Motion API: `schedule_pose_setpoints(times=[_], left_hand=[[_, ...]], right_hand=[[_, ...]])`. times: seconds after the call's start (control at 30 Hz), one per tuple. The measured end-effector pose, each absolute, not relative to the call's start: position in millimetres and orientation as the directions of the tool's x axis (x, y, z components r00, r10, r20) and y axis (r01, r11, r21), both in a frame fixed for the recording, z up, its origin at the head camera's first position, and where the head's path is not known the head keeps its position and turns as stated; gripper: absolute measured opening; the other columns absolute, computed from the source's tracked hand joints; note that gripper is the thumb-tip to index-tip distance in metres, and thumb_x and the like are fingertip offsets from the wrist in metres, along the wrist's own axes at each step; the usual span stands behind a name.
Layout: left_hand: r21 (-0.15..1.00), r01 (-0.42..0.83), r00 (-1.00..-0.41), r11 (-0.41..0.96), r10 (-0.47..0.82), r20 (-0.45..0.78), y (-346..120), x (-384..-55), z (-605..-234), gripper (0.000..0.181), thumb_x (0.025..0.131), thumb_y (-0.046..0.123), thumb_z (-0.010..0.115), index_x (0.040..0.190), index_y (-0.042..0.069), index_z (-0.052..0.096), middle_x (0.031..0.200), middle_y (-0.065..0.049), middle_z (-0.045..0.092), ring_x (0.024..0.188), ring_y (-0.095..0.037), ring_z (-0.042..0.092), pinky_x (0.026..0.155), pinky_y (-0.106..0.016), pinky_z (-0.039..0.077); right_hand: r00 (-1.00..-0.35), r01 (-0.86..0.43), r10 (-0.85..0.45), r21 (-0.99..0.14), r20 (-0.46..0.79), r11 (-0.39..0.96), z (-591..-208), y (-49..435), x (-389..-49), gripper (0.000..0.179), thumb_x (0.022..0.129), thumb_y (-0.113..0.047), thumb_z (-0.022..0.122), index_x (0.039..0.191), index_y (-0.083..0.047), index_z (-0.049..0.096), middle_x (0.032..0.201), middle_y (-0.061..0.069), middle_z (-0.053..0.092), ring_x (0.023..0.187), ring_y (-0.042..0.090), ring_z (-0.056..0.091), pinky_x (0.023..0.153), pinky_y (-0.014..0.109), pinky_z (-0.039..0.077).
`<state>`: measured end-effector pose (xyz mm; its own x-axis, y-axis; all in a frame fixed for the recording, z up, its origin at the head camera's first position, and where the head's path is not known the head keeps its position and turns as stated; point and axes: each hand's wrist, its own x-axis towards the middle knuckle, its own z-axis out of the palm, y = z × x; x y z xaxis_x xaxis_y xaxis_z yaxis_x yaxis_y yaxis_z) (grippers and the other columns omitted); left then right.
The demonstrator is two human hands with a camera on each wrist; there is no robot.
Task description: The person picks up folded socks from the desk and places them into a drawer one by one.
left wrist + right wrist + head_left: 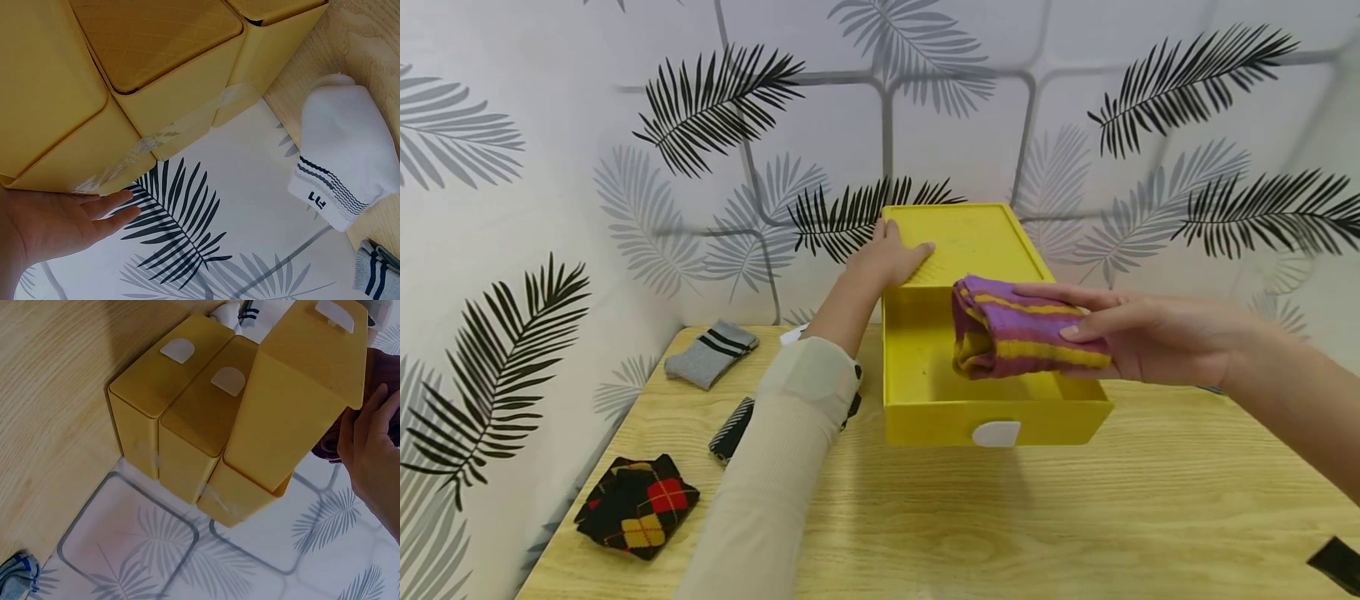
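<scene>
A yellow drawer unit (962, 237) stands against the patterned wall, and its top drawer (936, 423) is pulled far out. My left hand (891, 257) rests at the left side of the unit's top; in the left wrist view its fingers (112, 212) extend past the back edge. Over the pulled-out drawer, my right hand (1157, 337) grips a folded purple-and-yellow striped sock bundle (1030, 329), thumb on its near face. The right wrist view shows the drawer (294, 406) jutting above two lower drawers (187, 419), with the bundle partly hidden behind it.
On the wooden table at left lie a grey striped sock (713, 354), a black patterned sock (728, 432) and an argyle sock (640, 507). A white sock (347, 150) is beside the unit. A blue-grey sock (17, 575) lies off to the right side.
</scene>
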<state>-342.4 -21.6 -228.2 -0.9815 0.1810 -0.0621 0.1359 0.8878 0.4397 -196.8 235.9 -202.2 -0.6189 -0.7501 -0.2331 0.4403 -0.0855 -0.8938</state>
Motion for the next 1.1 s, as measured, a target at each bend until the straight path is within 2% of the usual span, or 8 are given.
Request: schedule_pose_setpoints(times=[0.17, 0.4, 0.57, 0.7, 0.8, 0.97, 1.1], left_hand=[[0.437, 0.135, -0.982, 0.889, 0.179, -0.06, -21.3, -343.1, -228.7, 0.081, 0.092, 0.06, 0.029, 0.148, 0.011, -0.003, 0.153, -0.005, -0.005, 0.134, -0.031, 0.019, 0.104, -0.047, 0.021], [0.436, 0.134, -0.983, 0.89, 0.176, -0.059, -20.9, -343.4, -230.7, 0.082, 0.092, 0.061, 0.029, 0.148, 0.012, -0.003, 0.153, -0.004, -0.006, 0.134, -0.032, 0.02, 0.104, -0.048, 0.022], [0.439, 0.139, -0.984, 0.888, 0.173, -0.038, -20.9, -341.8, -230.7, 0.081, 0.092, 0.06, 0.03, 0.149, 0.011, -0.001, 0.153, -0.005, -0.003, 0.134, -0.031, 0.02, 0.104, -0.047, 0.021], [0.442, 0.137, -0.984, 0.886, 0.172, -0.041, -21.3, -340.0, -229.8, 0.08, 0.092, 0.059, 0.03, 0.149, 0.011, -0.001, 0.153, -0.005, -0.003, 0.134, -0.031, 0.02, 0.104, -0.047, 0.021], [0.45, 0.135, -0.984, 0.883, 0.173, -0.044, -21.8, -339.1, -229.1, 0.08, 0.092, 0.059, 0.031, 0.149, 0.011, -0.001, 0.153, -0.004, -0.004, 0.134, -0.031, 0.02, 0.104, -0.047, 0.021], [0.443, 0.142, -0.984, 0.885, 0.174, -0.033, -22.1, -339.4, -229.4, 0.081, 0.092, 0.059, 0.03, 0.149, 0.011, -0.001, 0.153, -0.005, -0.003, 0.133, -0.031, 0.021, 0.104, -0.047, 0.022], [0.434, 0.144, -0.984, 0.89, 0.173, -0.029, -21.2, -341.0, -231.0, 0.081, 0.092, 0.06, 0.03, 0.149, 0.011, -0.001, 0.153, -0.005, -0.003, 0.133, -0.031, 0.021, 0.104, -0.046, 0.022]], right_hand=[[-0.643, 0.453, -0.721, -0.887, -0.259, -0.085, -209.5, 213.7, -200.1, 0.043, 0.096, -0.001, 0.043, 0.134, -0.02, 0.048, 0.132, 0.013, 0.037, 0.108, 0.024, 0.051, 0.096, 0.041, 0.038], [-0.702, 0.432, -0.63, -0.902, -0.333, -0.005, -223.8, 183.3, -206.9, 0.06, 0.092, 0.0, 0.05, 0.145, -0.014, 0.026, 0.134, 0.016, 0.034, 0.112, 0.027, 0.048, 0.097, 0.043, 0.035], [-0.724, 0.386, -0.596, -0.92, -0.346, 0.066, -231.0, 166.2, -209.8, 0.063, 0.091, -0.001, 0.05, 0.147, -0.014, 0.024, 0.138, 0.017, 0.03, 0.115, 0.028, 0.045, 0.097, 0.041, 0.036], [-0.753, 0.27, -0.571, -0.945, -0.327, 0.186, -236.4, 154.5, -210.6, 0.066, 0.09, -0.001, 0.055, 0.147, -0.012, 0.024, 0.133, 0.02, 0.032, 0.107, 0.026, 0.048, 0.091, 0.035, 0.042], [-0.787, 0.133, -0.534, -0.931, -0.308, 0.341, -239.9, 147.9, -210.0, 0.069, 0.087, -0.003, 0.061, 0.146, -0.01, 0.025, 0.129, 0.021, 0.033, 0.096, 0.025, 0.051, 0.081, 0.031, 0.048], [-0.836, -0.052, -0.472, -0.818, -0.278, 0.573, -239.9, 140.7, -209.6, 0.071, 0.084, -0.01, 0.068, 0.144, -0.009, 0.031, 0.125, 0.021, 0.039, 0.087, 0.023, 0.053, 0.07, 0.028, 0.05], [-0.849, -0.102, -0.448, -0.745, -0.28, 0.66, -238.1, 137.6, -209.4, 0.07, 0.083, -0.014, 0.069, 0.143, -0.008, 0.033, 0.12, 0.019, 0.043, 0.087, 0.023, 0.051, 0.065, 0.027, 0.049]])
